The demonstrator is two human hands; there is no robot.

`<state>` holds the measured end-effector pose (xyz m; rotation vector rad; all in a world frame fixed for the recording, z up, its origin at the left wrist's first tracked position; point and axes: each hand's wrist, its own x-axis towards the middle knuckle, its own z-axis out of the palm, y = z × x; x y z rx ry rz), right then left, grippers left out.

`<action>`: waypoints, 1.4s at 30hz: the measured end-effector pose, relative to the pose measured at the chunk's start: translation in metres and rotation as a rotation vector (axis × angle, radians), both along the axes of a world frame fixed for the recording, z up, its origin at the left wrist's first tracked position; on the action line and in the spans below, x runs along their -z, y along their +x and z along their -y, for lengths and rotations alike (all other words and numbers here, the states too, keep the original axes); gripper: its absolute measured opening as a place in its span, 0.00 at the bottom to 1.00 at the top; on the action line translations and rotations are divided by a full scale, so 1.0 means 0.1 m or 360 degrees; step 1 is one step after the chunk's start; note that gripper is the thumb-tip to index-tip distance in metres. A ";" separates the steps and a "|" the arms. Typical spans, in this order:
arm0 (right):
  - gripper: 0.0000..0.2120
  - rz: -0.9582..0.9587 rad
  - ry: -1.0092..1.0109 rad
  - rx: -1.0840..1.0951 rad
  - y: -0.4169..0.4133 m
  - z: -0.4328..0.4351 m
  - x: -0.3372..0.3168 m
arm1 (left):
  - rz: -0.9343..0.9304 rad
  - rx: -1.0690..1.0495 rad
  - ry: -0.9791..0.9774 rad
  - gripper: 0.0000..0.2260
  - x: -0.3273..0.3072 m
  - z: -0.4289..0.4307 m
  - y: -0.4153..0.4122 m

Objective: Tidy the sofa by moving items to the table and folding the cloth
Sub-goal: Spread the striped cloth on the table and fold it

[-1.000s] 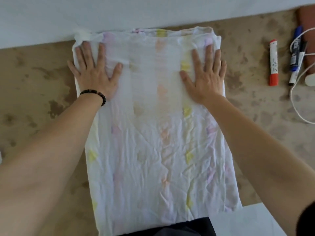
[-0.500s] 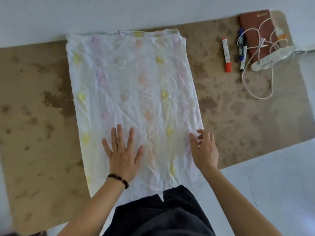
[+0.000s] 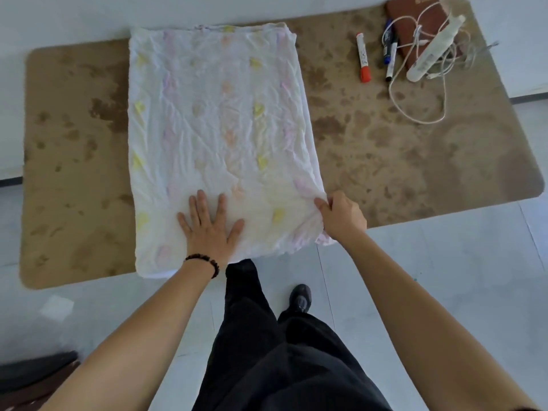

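Observation:
A white cloth (image 3: 219, 120) with faint pink and yellow marks lies folded into a rectangle on the brown mottled table top (image 3: 385, 149). My left hand (image 3: 209, 228) rests flat on the cloth near its front edge, fingers spread. At the cloth's front right corner, my right hand (image 3: 339, 216) pinches the fabric, and the cloth bunches there.
At the back right of the table lie a red-capped marker (image 3: 363, 56), two dark pens (image 3: 390, 56), a brown notebook (image 3: 415, 22), a white power strip (image 3: 433, 50) and a tangled white cable (image 3: 421, 111). Pale floor, my dark trousers and a shoe (image 3: 300, 299) are below the table's front edge.
Both hands slid from the far end of the cloth back to its near edge. My right hand went from flat to pinching the front right corner. The view has pulled back.

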<state>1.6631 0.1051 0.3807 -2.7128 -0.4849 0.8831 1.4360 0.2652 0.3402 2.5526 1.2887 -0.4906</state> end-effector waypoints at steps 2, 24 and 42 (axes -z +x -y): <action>0.18 0.0112 -0.0069 -0.0051 0.02 0.12 0.04 | -0.0017 -0.0006 -0.0008 0.33 -0.04 0.12 -0.10; 0.36 -0.0096 0.0667 0.0441 -0.81 0.70 1.43 | 0.1081 -0.1535 -0.0628 0.20 0.89 0.26 -1.26; 0.15 -0.0165 0.0606 0.0305 -1.33 0.73 1.61 | 0.1381 -0.1752 -0.0701 0.07 0.94 0.90 -1.62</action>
